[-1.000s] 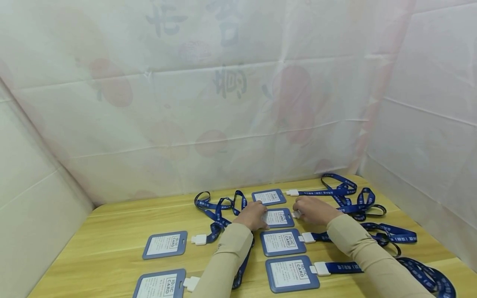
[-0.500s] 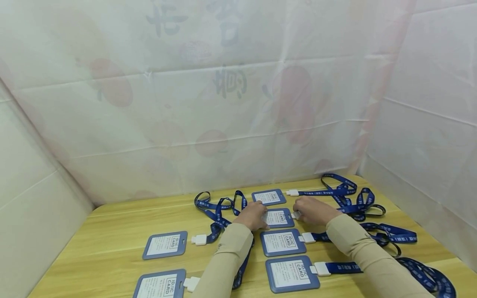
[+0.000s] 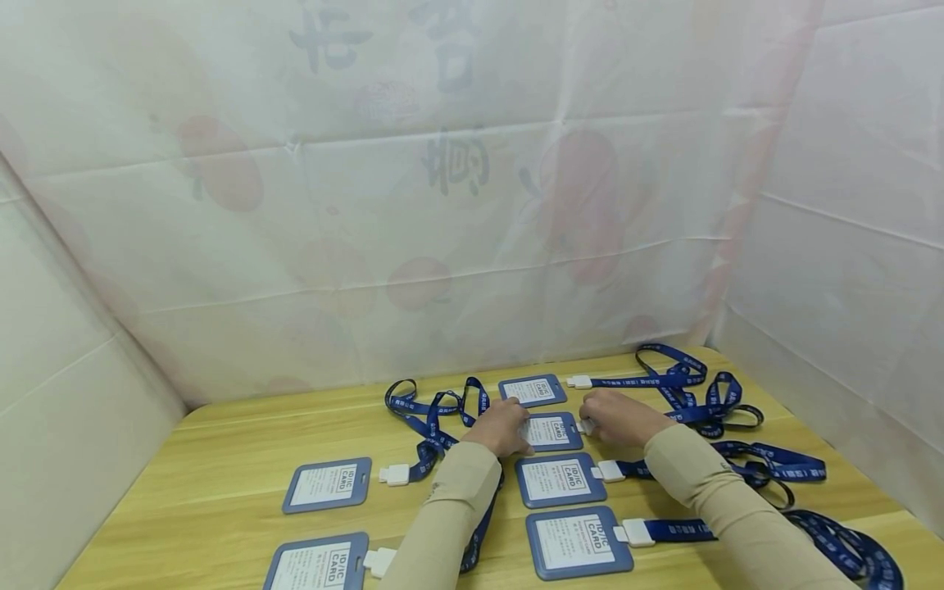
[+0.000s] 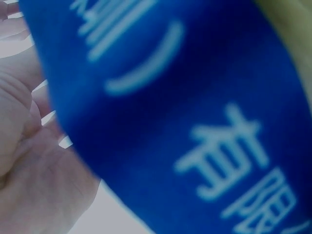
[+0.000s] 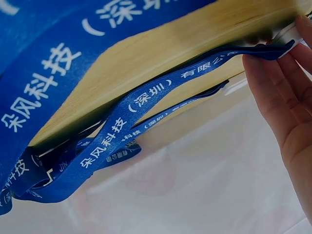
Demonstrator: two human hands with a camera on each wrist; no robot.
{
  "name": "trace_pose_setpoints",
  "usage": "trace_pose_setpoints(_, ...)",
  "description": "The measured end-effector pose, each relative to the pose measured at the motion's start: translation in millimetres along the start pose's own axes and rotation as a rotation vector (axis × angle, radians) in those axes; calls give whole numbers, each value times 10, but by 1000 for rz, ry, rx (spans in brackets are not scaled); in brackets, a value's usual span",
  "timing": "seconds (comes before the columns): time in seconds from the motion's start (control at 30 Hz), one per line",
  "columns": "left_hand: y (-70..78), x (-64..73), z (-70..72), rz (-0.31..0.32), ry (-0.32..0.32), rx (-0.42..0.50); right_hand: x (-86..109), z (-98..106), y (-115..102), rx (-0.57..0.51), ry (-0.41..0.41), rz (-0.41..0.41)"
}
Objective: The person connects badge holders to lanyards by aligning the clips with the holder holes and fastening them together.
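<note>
In the head view, my left hand (image 3: 501, 428) grips the left end of a blue-framed badge holder (image 3: 549, 432), thumb and fingers at its long edges. That holder lies second from the back in the right-hand column; its card reads ID/IC CARD. My right hand (image 3: 625, 416) pinches the white clip (image 3: 586, 425) of a navy lanyard, with the clip's tip right at the holder's slot. The right wrist view shows that hand's fingers (image 5: 268, 92) at the end of the lanyard strap (image 5: 141, 105). A blurred blue strap (image 4: 161, 107) covers most of the left wrist view, partly hiding the left hand.
Behind lies another badge holder (image 3: 533, 390), a white clip (image 3: 579, 382) just apart from it. Two holders with lanyards, the nearer one (image 3: 578, 542) included, lie in front. On the left are two more holders, one farther back (image 3: 327, 485). Fabric walls (image 3: 354, 246) enclose the wooden table (image 3: 214, 492).
</note>
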State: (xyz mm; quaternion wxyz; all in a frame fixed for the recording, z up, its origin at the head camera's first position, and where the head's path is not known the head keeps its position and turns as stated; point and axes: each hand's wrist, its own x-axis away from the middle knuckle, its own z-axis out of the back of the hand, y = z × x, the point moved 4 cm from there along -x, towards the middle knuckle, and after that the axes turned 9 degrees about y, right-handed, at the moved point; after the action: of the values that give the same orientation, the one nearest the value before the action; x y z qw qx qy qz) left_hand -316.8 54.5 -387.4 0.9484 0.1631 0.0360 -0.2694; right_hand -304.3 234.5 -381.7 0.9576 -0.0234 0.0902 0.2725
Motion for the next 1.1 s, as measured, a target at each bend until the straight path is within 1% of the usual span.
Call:
trace_pose_setpoints(0.13, -2, -1, -9, 0, 2, -2, -1, 9, -14, -8, -8, -17)
trace_pose_setpoints(0.33, -6, -2, -25, 10, 7, 5, 4, 14, -26, -2, 3, -8)
trace_pose_setpoints(0.53, -11, 2, -10, 1, 6, 8, 6, 38, -52, 0, 7, -2)
trace_pose_setpoints(0.6, -12, 4, -7, 2, 4, 15, 3, 44, -68, -3, 8, 9)
trace_pose_setpoints(0.73, -24, 7, -10, 8, -1, 34, -11, 51, -87, -14, 0, 4)
trace_pose_setpoints(0.83, -30, 10, -15, 3, 3, 41, -16, 53, -88, -17, -9, -11)
trace_pose_setpoints(1.1, -40, 18, -5, -16, 14, 32, -24, 34, -73, -14, -10, -14)
